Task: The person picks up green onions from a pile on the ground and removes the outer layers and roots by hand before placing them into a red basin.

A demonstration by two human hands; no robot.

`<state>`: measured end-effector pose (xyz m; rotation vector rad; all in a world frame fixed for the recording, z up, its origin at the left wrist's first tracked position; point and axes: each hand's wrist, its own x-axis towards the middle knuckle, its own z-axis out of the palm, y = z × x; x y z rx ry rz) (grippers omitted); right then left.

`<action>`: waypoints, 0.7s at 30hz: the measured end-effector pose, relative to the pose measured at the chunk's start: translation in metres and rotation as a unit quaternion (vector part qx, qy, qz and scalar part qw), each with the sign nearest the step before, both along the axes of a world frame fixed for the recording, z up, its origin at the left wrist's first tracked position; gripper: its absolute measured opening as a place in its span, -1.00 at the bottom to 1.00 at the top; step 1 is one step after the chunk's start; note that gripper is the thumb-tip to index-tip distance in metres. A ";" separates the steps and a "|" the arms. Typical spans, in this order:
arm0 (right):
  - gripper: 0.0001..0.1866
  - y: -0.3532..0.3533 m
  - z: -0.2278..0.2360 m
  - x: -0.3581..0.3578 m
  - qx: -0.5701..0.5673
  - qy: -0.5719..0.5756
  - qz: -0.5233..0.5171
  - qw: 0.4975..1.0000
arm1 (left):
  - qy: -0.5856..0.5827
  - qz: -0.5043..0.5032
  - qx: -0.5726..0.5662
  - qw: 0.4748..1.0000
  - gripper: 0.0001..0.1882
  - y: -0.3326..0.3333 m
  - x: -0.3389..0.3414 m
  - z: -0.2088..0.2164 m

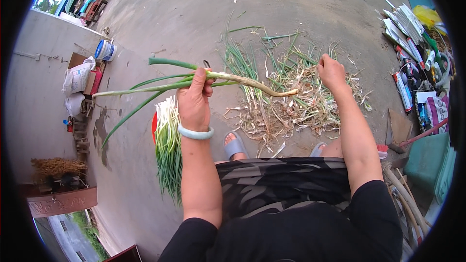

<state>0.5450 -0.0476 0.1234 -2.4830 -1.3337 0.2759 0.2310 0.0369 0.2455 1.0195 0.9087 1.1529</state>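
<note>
My left hand (194, 101), with a pale bangle (195, 132) on its wrist, is closed round a green onion (252, 83). Its green leaves spread out to the left, and the brownish, crooked white end points right. A small dark curved piece (207, 63) sticks up by the fingers; I cannot tell what it is. My right hand (333, 73) is held apart from the onion, fingers pinched together over the heap of onion peelings (310, 99). Whatever it may hold is hidden. Below my left wrist lies a bundle of cleaned green onions (168, 150) on something red (154, 127).
Uncleaned green onions (240, 58) lie beside the peelings, in front of my slippered feet (236, 146). Assorted bottles, cardboard and bags (412, 63) crowd the right side, with a green bin (429, 165) nearer. A white-and-blue bucket (105, 50) and sacks (77, 77) stand along the left wall.
</note>
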 end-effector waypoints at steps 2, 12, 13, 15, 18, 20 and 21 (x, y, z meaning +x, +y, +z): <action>-0.87 0.008 0.010 -0.014 0.064 0.051 0.019 0.996 | 0.014 -0.007 0.002 1.000 -0.76 -0.002 0.002 0.000; -0.68 0.017 0.077 -0.111 0.122 0.647 0.303 0.689 | 0.041 -0.150 0.006 0.988 -0.74 -0.012 0.019 -0.009; -0.71 0.018 0.075 -0.112 0.121 0.675 0.299 0.664 | 0.039 -0.148 0.004 0.988 -0.73 -0.012 0.021 -0.008; -0.74 0.014 0.075 -0.117 0.140 0.662 0.282 0.681 | 0.039 -0.146 0.003 0.988 -0.71 -0.012 0.024 -0.009; -0.79 0.012 0.077 -0.125 0.182 0.627 0.246 0.716 | 0.064 -0.084 0.034 0.994 -0.69 -0.013 0.031 -0.012; -0.82 0.012 0.075 -0.128 0.215 0.598 0.217 0.741 | 0.096 -0.005 0.029 0.995 -0.68 -0.015 0.037 -0.010; -0.82 0.013 0.075 -0.128 0.215 0.598 0.216 0.741 | 0.096 -0.006 0.028 0.995 -0.68 -0.014 0.037 -0.013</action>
